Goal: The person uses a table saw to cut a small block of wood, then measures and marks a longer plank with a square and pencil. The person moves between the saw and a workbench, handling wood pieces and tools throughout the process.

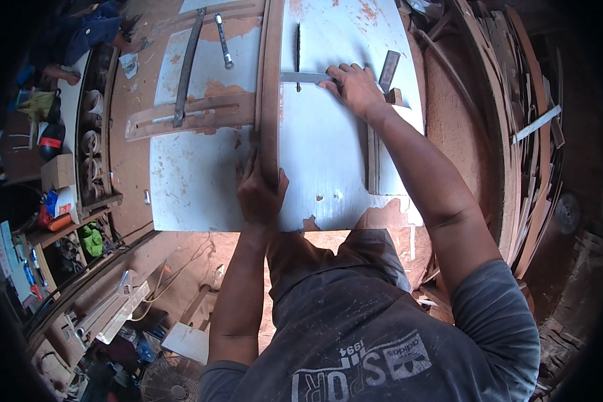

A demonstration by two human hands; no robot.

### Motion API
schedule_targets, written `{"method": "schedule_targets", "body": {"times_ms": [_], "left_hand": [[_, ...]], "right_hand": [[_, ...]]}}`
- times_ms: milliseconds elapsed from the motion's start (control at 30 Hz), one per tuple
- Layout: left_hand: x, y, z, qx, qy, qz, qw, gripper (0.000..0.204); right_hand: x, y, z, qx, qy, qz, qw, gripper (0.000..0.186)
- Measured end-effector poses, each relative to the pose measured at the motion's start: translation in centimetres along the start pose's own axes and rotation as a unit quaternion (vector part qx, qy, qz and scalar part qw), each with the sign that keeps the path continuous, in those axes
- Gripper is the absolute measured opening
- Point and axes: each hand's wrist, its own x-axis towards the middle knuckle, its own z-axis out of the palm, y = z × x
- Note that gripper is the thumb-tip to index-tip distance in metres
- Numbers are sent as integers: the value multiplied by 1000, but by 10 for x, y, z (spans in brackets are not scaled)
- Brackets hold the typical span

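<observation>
A long brown wooden fence [270, 87] runs away from me down the middle of a worn white saw table [214, 181]. My left hand [260, 191] grips its near end, thumb on the right side and fingers on the left. To the right of the fence, a thin dark saw blade [298, 53] shows in a slot. My right hand [356, 87] is closed on what looks like a try square, its flat metal blade [305, 78] reaching across the slot to the fence. A dark stock-like piece [389, 70] shows beyond that hand; the join is hidden.
A slotted wooden bar [194, 115], a dark strip [189, 67] and a small metal-ended tool [224, 41] lie left of the fence. A wooden rail [374, 161] is under my right forearm. Wood strips [536, 134] lean at right; cluttered shelves [97, 134] and another person [80, 37] are left.
</observation>
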Motion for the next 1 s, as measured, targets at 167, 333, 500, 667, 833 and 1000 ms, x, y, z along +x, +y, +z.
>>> {"method": "schedule_targets", "body": {"times_ms": [167, 333, 500, 667, 833, 1000], "left_hand": [[0, -2, -1, 6, -1, 21, 1000, 65], [-3, -9, 1, -6, -11, 25, 1000, 64], [-4, -8, -1, -36, -24, 1, 999, 65], [-7, -14, 1, -5, -23, 35, 999, 66], [-8, -13, 4, -1, -28, 18, 999, 67], [-7, -10, 3, -12, -37, -12, 999, 68]], "right_hand": [[0, 0, 1, -3, 6, -3, 1000, 50], [0, 0, 2, -8, 23, -7, 1000, 47], [-1, 1, 2, -6, 22, -10, 1000, 46], [-2, 2, 2, -14, 32, -17, 999, 47], [0, 1, 2, -24, 19, -12, 999, 49], [0, 1, 1, -10, 16, -10, 1000, 52]]}}
